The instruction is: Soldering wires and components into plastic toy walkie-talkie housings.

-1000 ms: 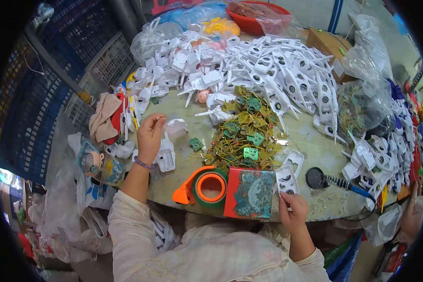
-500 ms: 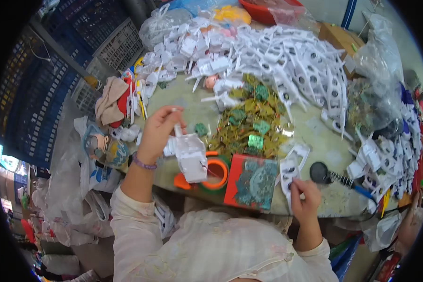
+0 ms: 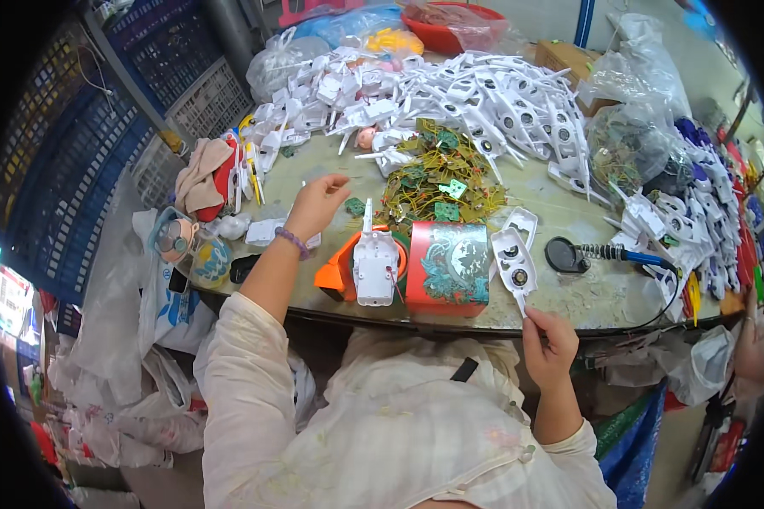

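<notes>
Showing a dull green bench (image 3: 560,222) with a scuffed, flaking front edge. Carrying, along the back, a jumbled heap of smooth white plastic shells (image 3: 484,102) — long, tapering, many buried too deep to separate by eye. Nearer, bearing a pile of green-brown circuit boards (image 3: 437,178), tangled in thin yellowish wires. Then, a squarish red box (image 3: 446,267) with a teal-patterned top, beside an orange tape dispenser (image 3: 338,273) — partly hidden under a boxy, studded white casing (image 3: 376,270). Pinching, between thumb and fingers of the right hand (image 3: 552,346), the slim stem of a lobed white shell (image 3: 513,264) right of the box; covering the stem's end. Hovering with the left hand (image 3: 316,208) near a small green board (image 3: 355,206); cannot tell fingertips together from apart.
</notes>
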A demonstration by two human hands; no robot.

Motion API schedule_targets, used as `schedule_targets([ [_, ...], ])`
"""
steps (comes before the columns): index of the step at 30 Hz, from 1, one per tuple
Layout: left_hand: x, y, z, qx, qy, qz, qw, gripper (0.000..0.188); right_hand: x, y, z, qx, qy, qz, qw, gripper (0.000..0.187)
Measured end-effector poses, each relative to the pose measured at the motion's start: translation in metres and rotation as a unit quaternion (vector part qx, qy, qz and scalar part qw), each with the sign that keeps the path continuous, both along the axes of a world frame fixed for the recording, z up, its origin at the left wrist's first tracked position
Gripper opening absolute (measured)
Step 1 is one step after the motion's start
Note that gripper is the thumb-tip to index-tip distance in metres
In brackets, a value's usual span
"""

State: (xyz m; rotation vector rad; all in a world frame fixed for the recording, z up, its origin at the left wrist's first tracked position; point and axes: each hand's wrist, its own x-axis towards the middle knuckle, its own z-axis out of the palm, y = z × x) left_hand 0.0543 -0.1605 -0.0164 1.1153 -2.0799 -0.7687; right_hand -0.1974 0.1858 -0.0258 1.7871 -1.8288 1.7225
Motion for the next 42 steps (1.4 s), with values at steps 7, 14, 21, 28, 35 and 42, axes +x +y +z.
schedule_targets([
  [7, -0.004, -0.017, -0.028, -0.104, -0.245, -0.137, 0.954, 0.032, 0.002, 0.005, -0.02, 0.023, -0.013, 0.001, 1.0, 0.015],
  [14, -0.001, -0.028, -0.016, -0.061, -0.275, -0.074, 0.957, 0.031, -0.01, -0.005, -0.022, 0.038, -0.011, -0.026, 0.999, 0.018],
  [21, -0.005, 0.014, 0.047, 0.306, 0.267, -0.077, 0.911, 0.03, -0.02, -0.052, 0.018, -0.008, 0.038, -0.023, 0.999, 0.019],
  [28, -0.021, 0.065, 0.08, 0.473, 0.188, -0.191, 0.839, 0.031, 0.019, -0.143, 0.096, -0.039, 0.135, 0.121, 0.983, 0.029],
  [35, -0.03, 0.076, 0.087, 0.533, 0.19, -0.255, 0.784, 0.035, 0.021, -0.15, 0.096, -0.073, 0.066, 0.095, 0.991, 0.025],
  [42, -0.041, 0.094, 0.084, 0.562, 0.306, -0.234, 0.732, 0.046, 0.032, -0.153, 0.086, -0.068, 0.239, 0.125, 0.961, 0.034],
])
